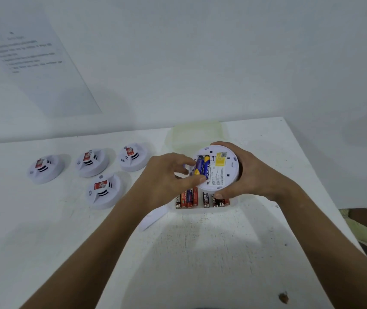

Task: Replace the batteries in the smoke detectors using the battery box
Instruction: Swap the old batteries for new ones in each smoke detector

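My right hand grips a white smoke detector turned back side up, above the battery box. Its open compartment shows blue and yellow batteries. My left hand has its fingertips at those batteries, the thumb against the detector's near rim. The clear box holds several red and black batteries, partly hidden under the detector. The box's lid stands open behind it.
Several more white smoke detectors lie face up at the left of the white table. A white detector cover lies under my left wrist. A printed sheet hangs on the wall. The table's right edge runs close by my right forearm.
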A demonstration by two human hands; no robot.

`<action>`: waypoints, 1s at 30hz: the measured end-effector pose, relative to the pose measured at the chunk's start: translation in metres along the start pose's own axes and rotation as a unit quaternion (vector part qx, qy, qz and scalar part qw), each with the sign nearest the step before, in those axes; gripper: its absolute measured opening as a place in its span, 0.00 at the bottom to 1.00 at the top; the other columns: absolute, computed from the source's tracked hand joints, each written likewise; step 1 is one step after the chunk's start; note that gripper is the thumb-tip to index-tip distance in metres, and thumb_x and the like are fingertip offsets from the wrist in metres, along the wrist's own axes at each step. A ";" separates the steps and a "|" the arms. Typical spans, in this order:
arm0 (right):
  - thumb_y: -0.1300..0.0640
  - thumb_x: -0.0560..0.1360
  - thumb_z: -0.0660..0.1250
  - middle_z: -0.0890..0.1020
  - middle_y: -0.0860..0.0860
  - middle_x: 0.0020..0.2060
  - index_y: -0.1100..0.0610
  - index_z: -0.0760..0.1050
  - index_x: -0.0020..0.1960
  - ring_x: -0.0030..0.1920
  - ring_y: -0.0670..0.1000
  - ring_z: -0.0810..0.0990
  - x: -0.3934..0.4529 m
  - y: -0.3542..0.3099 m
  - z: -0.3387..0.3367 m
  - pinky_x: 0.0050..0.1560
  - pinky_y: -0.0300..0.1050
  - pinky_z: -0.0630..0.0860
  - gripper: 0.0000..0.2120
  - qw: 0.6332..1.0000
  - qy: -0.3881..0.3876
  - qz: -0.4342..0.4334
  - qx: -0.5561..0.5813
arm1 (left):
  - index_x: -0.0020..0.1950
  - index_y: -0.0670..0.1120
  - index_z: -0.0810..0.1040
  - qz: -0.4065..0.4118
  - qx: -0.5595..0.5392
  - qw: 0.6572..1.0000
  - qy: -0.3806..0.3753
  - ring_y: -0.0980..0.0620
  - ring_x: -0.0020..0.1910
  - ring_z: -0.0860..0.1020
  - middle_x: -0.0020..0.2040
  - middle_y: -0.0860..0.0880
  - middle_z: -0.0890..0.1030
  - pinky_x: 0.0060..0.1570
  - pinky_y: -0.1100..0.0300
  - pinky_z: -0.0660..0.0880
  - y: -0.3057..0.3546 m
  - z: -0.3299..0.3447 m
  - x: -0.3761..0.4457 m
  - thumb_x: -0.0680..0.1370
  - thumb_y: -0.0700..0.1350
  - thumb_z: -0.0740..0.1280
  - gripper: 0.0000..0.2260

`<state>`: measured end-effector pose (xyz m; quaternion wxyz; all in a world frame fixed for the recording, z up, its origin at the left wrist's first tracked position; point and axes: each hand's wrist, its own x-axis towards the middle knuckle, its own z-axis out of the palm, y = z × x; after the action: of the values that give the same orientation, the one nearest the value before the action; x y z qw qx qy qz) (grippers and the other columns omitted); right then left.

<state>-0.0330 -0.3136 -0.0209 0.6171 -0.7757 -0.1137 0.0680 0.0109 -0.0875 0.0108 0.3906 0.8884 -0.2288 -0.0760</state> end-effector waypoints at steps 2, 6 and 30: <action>0.63 0.59 0.82 0.79 0.45 0.60 0.49 0.68 0.70 0.61 0.46 0.78 0.002 0.002 -0.001 0.56 0.42 0.80 0.44 1.000 0.018 0.000 -0.015 | 0.58 0.49 0.82 0.026 0.074 0.997 -0.009 0.62 0.45 0.81 0.55 0.54 0.83 0.42 0.68 0.79 0.009 0.000 0.006 0.74 0.55 0.71 0.16; 0.60 0.57 0.82 0.79 0.44 0.59 0.48 0.69 0.69 0.60 0.44 0.78 0.003 0.005 -0.004 0.55 0.40 0.80 0.44 0.998 0.058 0.001 -0.018 | 0.54 0.48 0.83 0.023 0.089 0.996 0.008 0.61 0.38 0.81 0.46 0.53 0.85 0.42 0.64 0.79 0.019 -0.010 0.023 0.79 0.50 0.65 0.10; 0.61 0.58 0.82 0.79 0.42 0.61 0.48 0.69 0.70 0.63 0.45 0.77 -0.003 0.016 -0.027 0.57 0.41 0.80 0.44 0.998 0.060 0.022 -0.015 | 0.30 0.43 0.68 -0.067 0.297 0.946 -0.115 0.52 0.22 0.66 0.24 0.49 0.69 0.28 0.62 0.68 -0.045 0.033 0.135 0.73 0.35 0.66 0.13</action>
<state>-0.0279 -0.3427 -0.0301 0.6090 -0.7902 -0.0603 0.0337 0.1356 -0.1453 -0.0386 0.0745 0.9628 -0.2237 -0.1321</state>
